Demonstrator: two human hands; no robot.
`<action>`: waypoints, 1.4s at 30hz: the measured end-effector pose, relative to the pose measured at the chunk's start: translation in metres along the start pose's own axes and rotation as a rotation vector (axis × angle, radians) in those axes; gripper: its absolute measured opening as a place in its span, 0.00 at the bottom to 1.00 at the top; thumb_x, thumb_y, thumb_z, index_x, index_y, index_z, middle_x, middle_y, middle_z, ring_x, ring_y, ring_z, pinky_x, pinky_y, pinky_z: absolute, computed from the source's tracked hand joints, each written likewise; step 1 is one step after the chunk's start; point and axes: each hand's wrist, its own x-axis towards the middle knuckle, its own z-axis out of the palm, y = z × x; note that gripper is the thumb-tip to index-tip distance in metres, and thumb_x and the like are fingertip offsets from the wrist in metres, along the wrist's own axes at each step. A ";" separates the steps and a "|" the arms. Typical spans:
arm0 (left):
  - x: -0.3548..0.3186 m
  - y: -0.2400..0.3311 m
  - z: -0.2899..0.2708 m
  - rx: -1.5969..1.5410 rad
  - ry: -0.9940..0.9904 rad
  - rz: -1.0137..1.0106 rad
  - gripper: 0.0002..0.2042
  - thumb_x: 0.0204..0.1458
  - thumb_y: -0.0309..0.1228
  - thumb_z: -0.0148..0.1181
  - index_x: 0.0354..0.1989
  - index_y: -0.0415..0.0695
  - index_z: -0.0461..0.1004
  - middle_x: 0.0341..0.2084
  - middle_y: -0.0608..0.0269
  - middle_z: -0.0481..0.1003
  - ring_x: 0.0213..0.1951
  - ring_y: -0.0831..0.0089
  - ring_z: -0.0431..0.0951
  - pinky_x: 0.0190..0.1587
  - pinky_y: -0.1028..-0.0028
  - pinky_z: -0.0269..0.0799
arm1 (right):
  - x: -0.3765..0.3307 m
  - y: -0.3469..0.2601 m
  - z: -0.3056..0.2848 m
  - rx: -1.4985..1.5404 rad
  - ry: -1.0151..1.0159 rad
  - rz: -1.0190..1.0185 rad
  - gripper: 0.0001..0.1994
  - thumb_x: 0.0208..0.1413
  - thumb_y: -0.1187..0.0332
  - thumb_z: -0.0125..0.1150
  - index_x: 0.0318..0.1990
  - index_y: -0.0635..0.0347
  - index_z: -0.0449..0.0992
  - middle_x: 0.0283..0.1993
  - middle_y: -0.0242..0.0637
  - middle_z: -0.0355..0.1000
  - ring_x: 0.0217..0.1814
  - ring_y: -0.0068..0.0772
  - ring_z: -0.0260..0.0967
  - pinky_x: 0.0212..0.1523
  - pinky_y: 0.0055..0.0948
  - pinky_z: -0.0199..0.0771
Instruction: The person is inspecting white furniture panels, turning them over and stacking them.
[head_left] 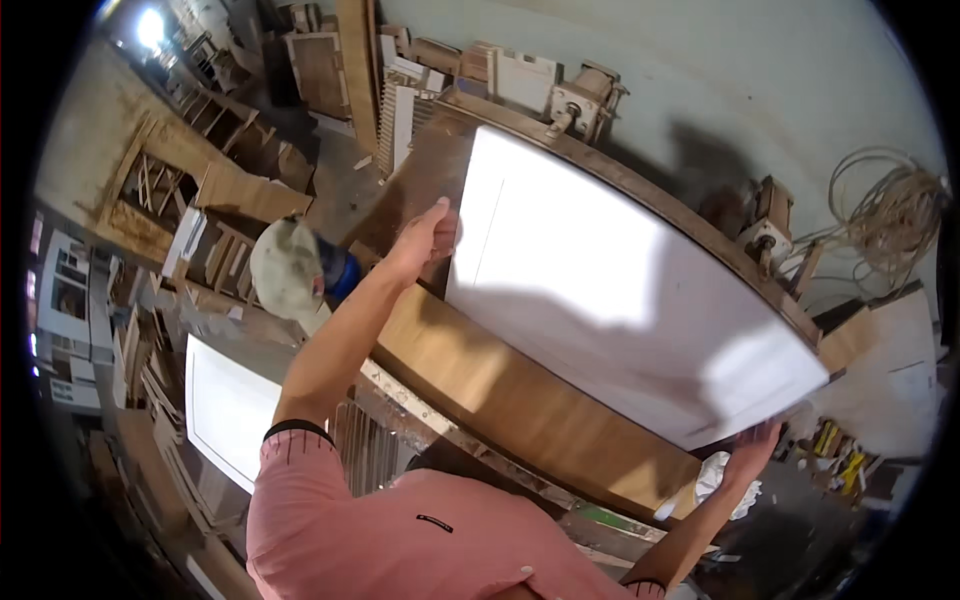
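Note:
A large white rectangular panel (600,310) lies slantwise before me, over the table by the wall, with light and shadow falling across it. A thin line runs near its left end. At that left end my left hand (430,242) is closed on the panel's edge, thumb up and fingers along the side. My right hand (755,450) grips the near right corner, its fingertips partly hidden by shadow. Between my body and the panel stretches a brown wooden board (510,385). Crumpled white material (712,475) sits beside my right wrist.
Along the wall runs a wooden beam (640,180) with two metal clamp cylinders (585,100). A coiled hose (885,215) hangs at right. Left of me are a pale rounded thing (285,270), another white panel (230,410) and stacked wood pieces. Yellow-handled tools (845,460) lie at lower right.

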 end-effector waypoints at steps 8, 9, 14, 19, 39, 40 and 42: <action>-0.104 -0.059 -0.112 -0.046 -0.358 -0.148 0.24 0.65 0.57 0.47 0.47 0.48 0.73 0.33 0.67 0.76 0.32 0.72 0.79 0.41 0.64 0.81 | -0.140 0.001 -0.084 -0.023 -0.284 0.350 0.28 0.62 0.39 0.49 0.60 0.46 0.71 0.58 0.31 0.71 0.49 0.30 0.69 0.51 0.40 0.68; -0.110 -0.068 -0.122 -0.107 -0.437 -0.182 0.23 0.66 0.57 0.45 0.46 0.48 0.73 0.26 0.71 0.73 0.29 0.75 0.78 0.37 0.68 0.80 | -0.149 0.005 -0.090 -0.025 -0.267 0.358 0.28 0.64 0.44 0.49 0.61 0.53 0.71 0.57 0.35 0.73 0.52 0.33 0.71 0.54 0.39 0.70; -0.137 -0.110 -0.140 0.292 -0.490 -0.337 0.26 0.65 0.58 0.48 0.54 0.48 0.76 0.40 0.68 0.78 0.29 0.81 0.69 0.30 0.73 0.69 | -0.179 0.037 -0.110 -0.444 -0.533 0.308 0.26 0.63 0.60 0.50 0.65 0.63 0.68 0.59 0.39 0.74 0.60 0.39 0.71 0.63 0.37 0.69; -0.182 -0.165 -0.138 0.345 -0.249 0.082 0.29 0.62 0.51 0.55 0.62 0.39 0.71 0.59 0.51 0.73 0.60 0.62 0.71 0.62 0.65 0.67 | -0.230 0.083 -0.106 -0.287 -0.078 0.298 0.27 0.63 0.55 0.48 0.65 0.61 0.66 0.63 0.41 0.70 0.63 0.44 0.68 0.64 0.41 0.67; -0.467 -0.275 -0.321 0.313 0.288 0.038 0.36 0.61 0.56 0.53 0.69 0.40 0.62 0.55 0.41 0.74 0.57 0.57 0.75 0.59 0.65 0.69 | -0.412 0.112 -0.057 -0.224 -0.494 0.178 0.33 0.67 0.45 0.42 0.68 0.63 0.61 0.68 0.42 0.62 0.67 0.43 0.60 0.66 0.40 0.59; -0.473 -0.282 -0.334 0.286 0.322 0.067 0.36 0.61 0.56 0.53 0.69 0.40 0.62 0.55 0.41 0.74 0.57 0.57 0.75 0.59 0.65 0.69 | -0.427 0.115 -0.039 -0.230 -0.634 0.148 0.33 0.67 0.45 0.41 0.69 0.63 0.60 0.68 0.42 0.62 0.67 0.43 0.60 0.66 0.41 0.59; -0.488 -0.300 -0.365 0.282 0.417 0.008 0.40 0.60 0.58 0.52 0.70 0.36 0.59 0.59 0.36 0.70 0.62 0.50 0.71 0.63 0.63 0.65 | -0.461 0.124 -0.008 -0.283 -0.692 0.115 0.32 0.68 0.46 0.37 0.68 0.63 0.61 0.68 0.41 0.63 0.67 0.42 0.61 0.66 0.40 0.60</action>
